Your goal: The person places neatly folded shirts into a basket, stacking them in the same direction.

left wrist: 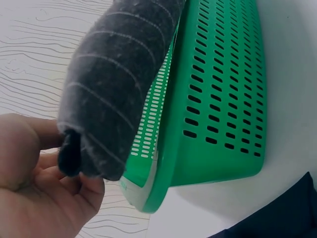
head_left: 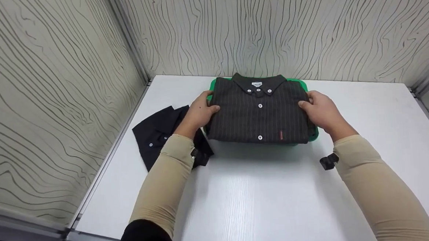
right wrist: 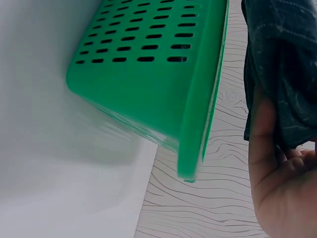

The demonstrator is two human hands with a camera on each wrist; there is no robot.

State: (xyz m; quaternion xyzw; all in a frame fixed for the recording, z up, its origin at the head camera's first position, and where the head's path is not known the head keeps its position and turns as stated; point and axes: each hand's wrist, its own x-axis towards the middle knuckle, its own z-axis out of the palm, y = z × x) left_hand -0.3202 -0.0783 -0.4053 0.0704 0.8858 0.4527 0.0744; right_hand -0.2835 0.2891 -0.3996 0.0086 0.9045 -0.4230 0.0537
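A folded dark pinstriped shirt (head_left: 260, 118) with white buttons lies flat between my two hands, over a green basket (head_left: 302, 85). My left hand (head_left: 200, 112) pinches its left edge, thumb on top and fingers beneath. On the opposite edge my right hand (head_left: 322, 109) grips in the same way. In the left wrist view the rolled edge of the shirt (left wrist: 106, 84) stands above the slotted basket wall (left wrist: 218, 99). The right wrist view has the shirt's other side (right wrist: 287, 64) held up, apart from the basket rim (right wrist: 198, 114). Most of the basket is hidden under the shirt.
A black garment (head_left: 156, 132) with buttons lies on the white table (head_left: 241, 203) at the left, partly behind my left forearm. Patterned panels (head_left: 268, 29) stand behind the table and along its left side. A metal rail (head_left: 107, 170) runs along the left edge.
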